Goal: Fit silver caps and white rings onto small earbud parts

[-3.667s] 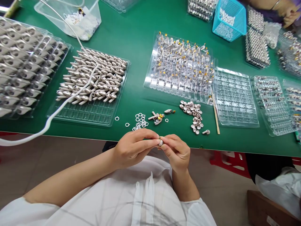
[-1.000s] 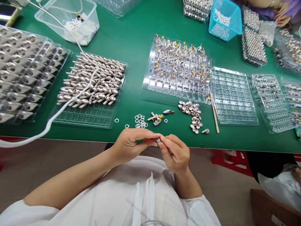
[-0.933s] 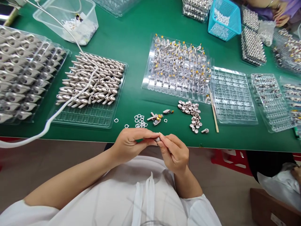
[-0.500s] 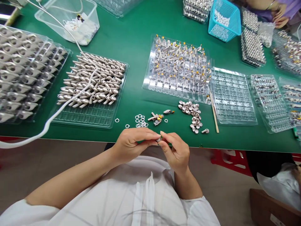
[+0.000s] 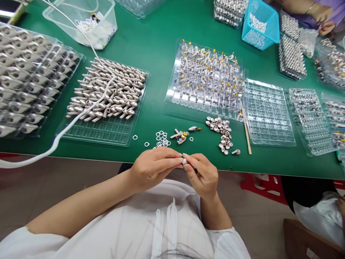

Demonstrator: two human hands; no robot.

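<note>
My left hand (image 5: 156,166) and my right hand (image 5: 202,175) meet at the table's front edge. Between their fingertips both pinch a small pale earbud piece (image 5: 184,161), mostly hidden by the fingers. Just beyond lie several white rings (image 5: 161,138) and a little heap of earbud stems with orange tabs (image 5: 181,136). A single earbud piece with an orange tab (image 5: 194,128) lies behind the heap, near a lone ring (image 5: 191,139). Round earbud caps (image 5: 219,126) are scattered to the right, beside one stemmed earbud shell (image 5: 235,152).
On the left, a tray of stemmed shells (image 5: 107,90) has a white cable (image 5: 72,124) across it. A tray of tabbed earbud parts (image 5: 207,79), a wooden stick (image 5: 247,133), a clear tray (image 5: 269,111) and a blue basket (image 5: 260,36) stand beyond. A co-worker's hands (image 5: 325,21) are at far right.
The small piece has turned between my fingertips and shows a paler side. My fingers have shifted slightly around it. The whole view has moved a little.
</note>
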